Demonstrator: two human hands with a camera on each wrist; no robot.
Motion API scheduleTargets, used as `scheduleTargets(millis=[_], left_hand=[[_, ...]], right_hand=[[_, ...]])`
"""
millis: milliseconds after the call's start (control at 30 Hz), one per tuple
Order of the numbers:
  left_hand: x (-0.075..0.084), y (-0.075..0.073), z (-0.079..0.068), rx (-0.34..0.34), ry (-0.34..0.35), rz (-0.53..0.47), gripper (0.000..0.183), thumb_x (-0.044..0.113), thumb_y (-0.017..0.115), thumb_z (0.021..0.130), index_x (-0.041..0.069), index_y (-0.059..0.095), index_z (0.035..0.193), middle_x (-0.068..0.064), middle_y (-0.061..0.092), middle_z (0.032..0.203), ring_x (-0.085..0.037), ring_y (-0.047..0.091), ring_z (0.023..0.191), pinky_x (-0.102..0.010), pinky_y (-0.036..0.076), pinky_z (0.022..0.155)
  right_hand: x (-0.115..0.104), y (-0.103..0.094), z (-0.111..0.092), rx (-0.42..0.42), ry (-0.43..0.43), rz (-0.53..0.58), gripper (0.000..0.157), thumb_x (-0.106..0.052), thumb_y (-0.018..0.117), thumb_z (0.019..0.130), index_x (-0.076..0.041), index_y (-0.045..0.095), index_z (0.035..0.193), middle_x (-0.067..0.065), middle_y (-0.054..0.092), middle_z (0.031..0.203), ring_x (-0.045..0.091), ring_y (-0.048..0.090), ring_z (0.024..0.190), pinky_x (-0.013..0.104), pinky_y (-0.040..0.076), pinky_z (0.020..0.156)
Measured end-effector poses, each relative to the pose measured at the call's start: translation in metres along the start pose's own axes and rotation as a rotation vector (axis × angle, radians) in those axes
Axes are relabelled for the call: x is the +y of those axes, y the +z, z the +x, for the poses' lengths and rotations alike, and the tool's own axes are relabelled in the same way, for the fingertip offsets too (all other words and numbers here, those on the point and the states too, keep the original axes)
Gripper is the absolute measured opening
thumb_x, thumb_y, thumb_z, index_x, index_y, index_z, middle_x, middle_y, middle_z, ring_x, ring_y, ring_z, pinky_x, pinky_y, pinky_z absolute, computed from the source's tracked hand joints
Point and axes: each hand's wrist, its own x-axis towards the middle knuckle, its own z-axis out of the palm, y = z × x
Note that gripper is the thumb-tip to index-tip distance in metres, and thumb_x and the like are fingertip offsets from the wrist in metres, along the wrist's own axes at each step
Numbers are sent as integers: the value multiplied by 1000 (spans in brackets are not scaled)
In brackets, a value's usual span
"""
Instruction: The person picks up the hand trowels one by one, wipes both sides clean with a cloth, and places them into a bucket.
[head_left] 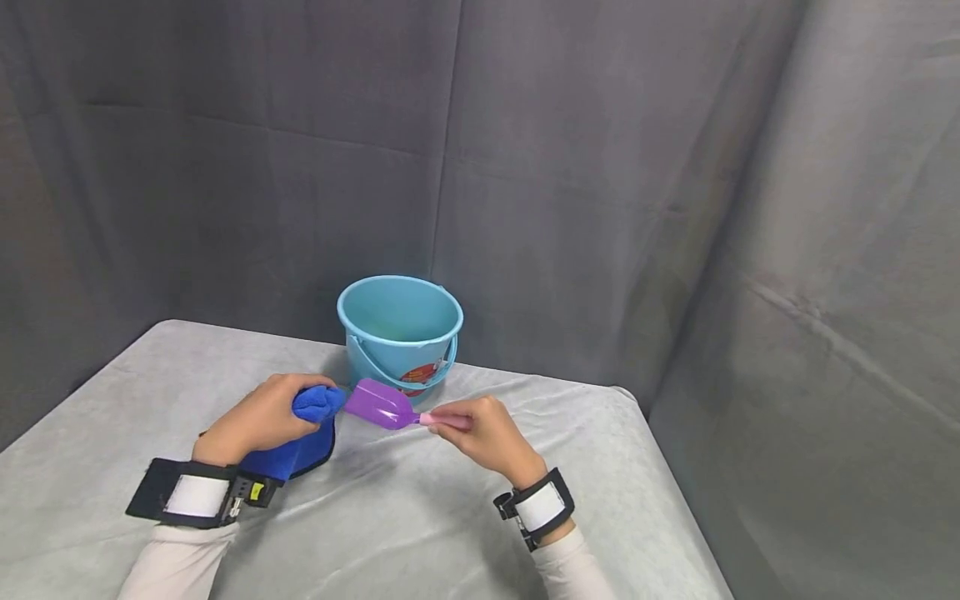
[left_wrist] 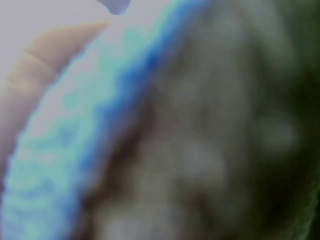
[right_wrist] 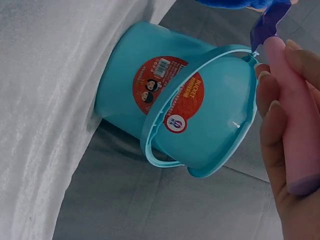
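Note:
My left hand [head_left: 264,417] grips a bunched blue cloth [head_left: 318,403], and part of it hangs down below the hand. The right hand [head_left: 483,433] pinches the pink handle [right_wrist: 297,120] of a toy shovel, whose purple scoop [head_left: 381,405] points left. The scoop's tip is at the cloth's edge; whether they touch I cannot tell. Just behind the scoop stands a light blue bucket [head_left: 400,310], upright, with its handle hanging down at the front. In the left wrist view the cloth [left_wrist: 65,125] is close and blurred, covering much of the picture.
A pale grey cloth covers the table [head_left: 585,492]. Behind and to the right hang grey curtains [head_left: 570,183]. The bucket stands near the table's back edge, and a red round label [right_wrist: 167,95] is on its side.

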Motion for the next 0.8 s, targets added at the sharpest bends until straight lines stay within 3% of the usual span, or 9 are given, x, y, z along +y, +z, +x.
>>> scheduleTargets(millis=[200, 400, 533, 800], left_hand=[[-6, -4, -6, 51, -14, 2, 47, 4, 77, 78, 7, 68, 124, -15, 72, 115, -31, 68, 98, -55, 57, 83], [0, -4, -3, 118, 11, -39, 50, 3, 77, 81, 6, 66, 130, -19, 70, 123, -39, 68, 104, -61, 55, 87], [9, -1, 1, 155, 37, -73, 50, 3, 77, 82, 8, 65, 130, -16, 70, 123, -37, 69, 104, -60, 56, 87], [29, 10, 6, 122, 124, -156, 50, 4, 81, 80, 14, 68, 127, -7, 73, 116, -24, 68, 97, -47, 56, 83]], right_hand=[[-1, 2, 1, -39, 36, 69, 20, -9, 80, 87, -3, 79, 105, 6, 79, 98, 4, 74, 92, 18, 57, 77], [-2, 7, 5, -96, 37, 5, 18, -15, 80, 88, -9, 81, 105, 1, 79, 96, -2, 72, 89, 15, 55, 78], [-2, 11, 6, -124, 36, -38, 17, -17, 81, 88, -11, 81, 104, -3, 79, 95, -5, 70, 89, 13, 54, 79], [-5, 19, 5, -164, 56, -46, 16, -18, 80, 89, -12, 81, 104, -4, 79, 95, -6, 70, 90, 11, 53, 80]])
